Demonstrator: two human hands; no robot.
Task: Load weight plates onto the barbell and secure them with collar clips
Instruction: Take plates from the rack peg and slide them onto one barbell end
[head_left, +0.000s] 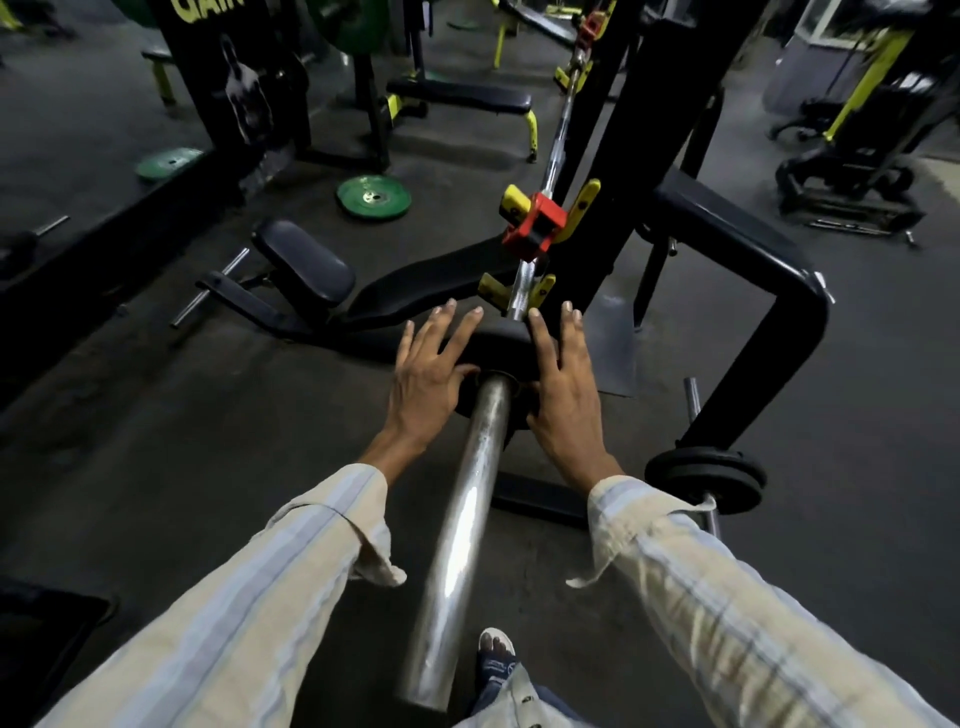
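Yellow letters "GAIN" (cut off by the frame's top edge) stand on a black pillar (208, 62).

A black weight plate (498, 348) sits on the steel barbell sleeve (462, 519), which runs from the bottom of the view up toward the rack. The left hand (428, 374) and the right hand (563, 384) press flat against the plate's face on either side of the sleeve, fingers straight and spread. Beyond the plate a red collar clip (535, 226) sits on the bar between yellow rack hooks (584, 205), and a green plate (374, 197) lies on the floor (156, 415) by a black bench (415, 291).
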